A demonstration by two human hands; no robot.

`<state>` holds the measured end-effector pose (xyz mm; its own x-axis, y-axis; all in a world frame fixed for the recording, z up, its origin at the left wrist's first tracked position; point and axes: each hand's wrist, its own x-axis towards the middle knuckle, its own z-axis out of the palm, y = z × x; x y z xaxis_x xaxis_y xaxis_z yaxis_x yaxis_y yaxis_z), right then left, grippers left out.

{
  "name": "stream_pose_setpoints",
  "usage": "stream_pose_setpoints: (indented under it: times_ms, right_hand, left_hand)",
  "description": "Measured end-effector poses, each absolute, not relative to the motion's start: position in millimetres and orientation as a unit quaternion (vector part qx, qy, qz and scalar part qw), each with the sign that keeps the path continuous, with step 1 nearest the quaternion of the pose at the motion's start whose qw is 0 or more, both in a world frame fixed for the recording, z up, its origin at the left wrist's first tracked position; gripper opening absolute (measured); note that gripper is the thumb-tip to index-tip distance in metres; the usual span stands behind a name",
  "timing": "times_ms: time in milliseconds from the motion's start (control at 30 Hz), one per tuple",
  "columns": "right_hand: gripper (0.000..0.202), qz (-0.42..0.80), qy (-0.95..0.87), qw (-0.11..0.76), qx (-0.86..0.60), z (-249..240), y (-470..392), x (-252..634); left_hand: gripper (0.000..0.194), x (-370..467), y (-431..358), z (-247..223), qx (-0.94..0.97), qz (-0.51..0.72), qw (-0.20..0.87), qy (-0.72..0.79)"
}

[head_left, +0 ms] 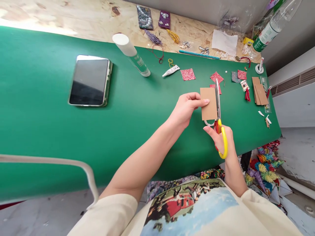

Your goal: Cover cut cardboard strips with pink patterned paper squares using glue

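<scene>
Pinching flat brown rectangular card (pixel 208 110), right of centre frame: left hand (pixel 185 106), thumb on face, fingertips hidden behind. Right hand (pixel 228 137) grips metal scissors with yellow-and-red handles (pixel 220 123), fingers mostly hidden; blades at card's right edge, gap unclear. White ring (pixel 208 125) partly covered. Clear plastic bottle (pixel 268 35) cut off, upper right.

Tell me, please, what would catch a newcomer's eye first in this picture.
Probably the yellow-handled scissors in the right hand, their blades along the right edge of the brown card that the left hand holds. Next might come the dark-screened device on the green tabletop, farther left, with a white-and-green tube to its right.
</scene>
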<state>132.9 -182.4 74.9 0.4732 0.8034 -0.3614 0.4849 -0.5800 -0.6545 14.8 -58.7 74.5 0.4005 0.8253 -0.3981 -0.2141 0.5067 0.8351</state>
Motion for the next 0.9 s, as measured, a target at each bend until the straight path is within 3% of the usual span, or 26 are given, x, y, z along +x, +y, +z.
stream_pose_setpoints:
  times_ms: [233,400,500,667,800,900]
  right_hand:
    - [0.055,0.226,-0.349,0.245,-0.876,69.0,-191.5,166.5]
    - [0.026,0.098,-0.346,0.08,-0.93,71.0,-209.8,213.6]
    - [0.033,0.082,-0.347,0.036,-0.933,67.5,-224.7,236.7]
    - [0.051,0.059,-0.353,0.068,-0.931,65.7,-242.2,258.4]
    - [0.045,-0.011,-0.361,0.069,-0.93,74.6,-243.4,259.0]
    - [0.036,-0.047,-0.398,0.214,-0.891,81.4,-223.5,241.7]
  left_hand:
    - [0.035,16.3,-58.8,74.9,0.347,0.377,0.748,0.422]
    - [0.035,16.0,-57.9,72.0,0.342,0.373,0.744,0.436]
    - [0.03,16.1,-57.6,70.5,0.34,0.365,0.746,0.441]
    - [0.032,17.8,-56.3,67.7,0.336,0.365,0.751,0.435]
    - [0.034,18.0,-55.5,66.5,0.343,0.365,0.75,0.433]
    - [0.034,16.6,-56.3,68.2,0.363,0.365,0.744,0.427]
